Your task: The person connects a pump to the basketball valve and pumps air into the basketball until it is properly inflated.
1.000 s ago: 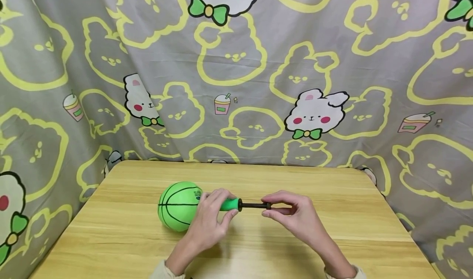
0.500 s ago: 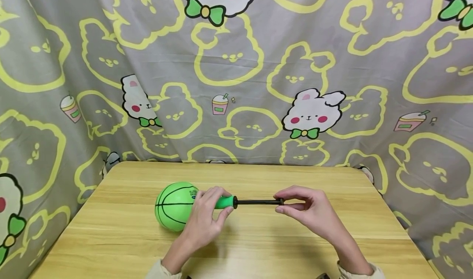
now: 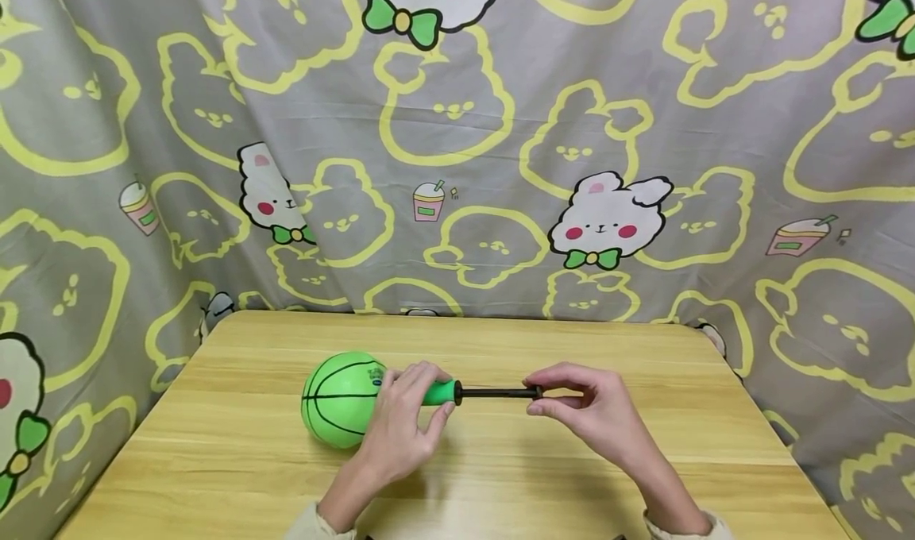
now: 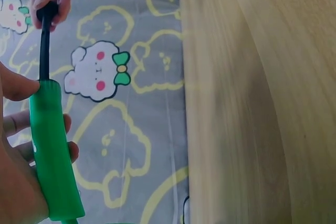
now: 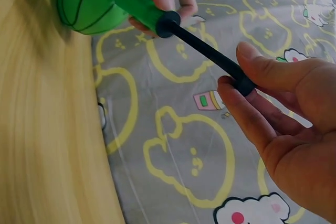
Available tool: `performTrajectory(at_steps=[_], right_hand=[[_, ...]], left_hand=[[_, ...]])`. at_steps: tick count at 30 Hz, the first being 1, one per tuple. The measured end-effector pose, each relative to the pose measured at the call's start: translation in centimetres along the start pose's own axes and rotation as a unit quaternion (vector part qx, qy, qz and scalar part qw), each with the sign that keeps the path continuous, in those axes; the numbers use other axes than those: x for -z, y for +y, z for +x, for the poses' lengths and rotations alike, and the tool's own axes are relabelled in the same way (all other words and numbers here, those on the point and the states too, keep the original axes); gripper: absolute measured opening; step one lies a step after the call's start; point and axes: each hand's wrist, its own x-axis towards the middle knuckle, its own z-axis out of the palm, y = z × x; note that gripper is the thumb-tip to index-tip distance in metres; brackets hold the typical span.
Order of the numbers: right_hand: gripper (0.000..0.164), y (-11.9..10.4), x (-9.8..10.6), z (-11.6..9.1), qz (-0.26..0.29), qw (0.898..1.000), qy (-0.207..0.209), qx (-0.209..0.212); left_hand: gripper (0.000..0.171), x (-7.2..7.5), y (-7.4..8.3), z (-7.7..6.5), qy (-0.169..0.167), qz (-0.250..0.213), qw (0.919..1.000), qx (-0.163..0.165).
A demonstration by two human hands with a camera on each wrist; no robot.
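Brightly lit in the head view, glaring at six o'clock on the surface (image 3: 500, 484), softly shadowed near the hands (image 3: 403, 421) (image 3: 589, 405); dimmer in both wrist views.

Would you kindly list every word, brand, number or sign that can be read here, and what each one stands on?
No text can be read in any view.
Green ball: a small dark printed mark, too small to read.
Green pump: a sliver of white marking at its edge, too little showing to read.

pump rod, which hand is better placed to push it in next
Probably the right hand: it pinches the knob ending the extended black rod, while the left hand grips the green barrel beside the ball.
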Motion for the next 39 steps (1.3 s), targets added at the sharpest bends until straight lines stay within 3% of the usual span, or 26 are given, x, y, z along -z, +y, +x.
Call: performTrajectory(at_steps=[25, 32, 39], right_hand=[[0.028, 2.9, -6.1, 0.2, 0.048, 0.998, 0.036, 0.016], [0.028, 2.9, -6.1, 0.1, 0.052, 0.998, 0.024, 0.005], [0.025, 1.9, -4.9, 0.3, 0.048, 0.999, -0.007, -0.009]], left_hand=[[0.027, -0.9, 0.9, -0.2, -0.013, 0.015, 0.9993, -0.031], [0.025, -0.8, 1.1, -0.1, -0.031, 0.005, 0.9990, -0.032], [0.022, -0.8, 0.9, -0.2, -0.041, -0.018, 0.9988, -0.021]])
